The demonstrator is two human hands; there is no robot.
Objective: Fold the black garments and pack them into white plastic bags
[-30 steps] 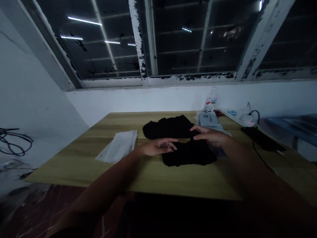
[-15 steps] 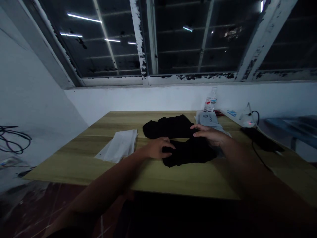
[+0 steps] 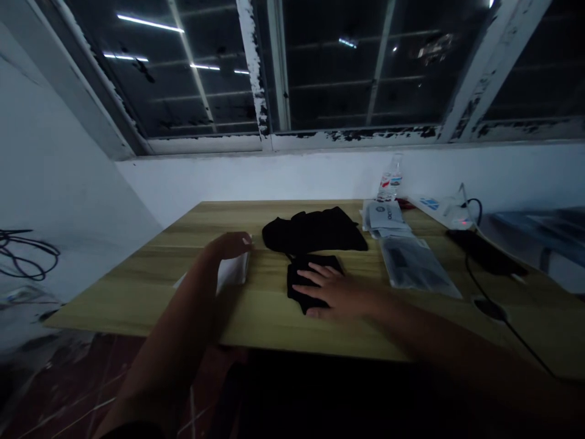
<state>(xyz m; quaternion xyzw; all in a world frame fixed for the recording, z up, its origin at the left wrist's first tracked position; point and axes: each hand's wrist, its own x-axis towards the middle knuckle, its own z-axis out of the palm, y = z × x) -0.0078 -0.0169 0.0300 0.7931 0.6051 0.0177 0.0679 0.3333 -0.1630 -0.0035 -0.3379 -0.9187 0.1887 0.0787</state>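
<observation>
Black fabric in a compact bundle (image 3: 299, 263) lies on the wooden tabletop (image 3: 274, 329) beneath a person's right hand (image 3: 338, 292), palm down with fingers spread, apparently pressing the cloth flat and steady rather than gripping it. Left of the bundle, the left hand (image 3: 231, 245) bends over the far edge of some white sheets (image 3: 234, 271); its curled fingers hide whether it pinches them or merely touches, though its reach to that edge would suit lifting or drawing them. Well to the bundle's right, a clear packet (image 3: 418, 265) with dark contents lies flat, seemingly set aside to leave both arms working room. Just beyond the bundle stretches a larger black cloth (image 3: 315, 231), spread low and loose, perhaps laid there to remain within easy reach. Farther past the bundle, to the right, printed white packets (image 3: 385, 214) overlap in a loose pile, likely grouped for being alike, and a plastic bottle (image 3: 390, 183) stands upright near the wall, probably kept there out of the arms' way.
</observation>
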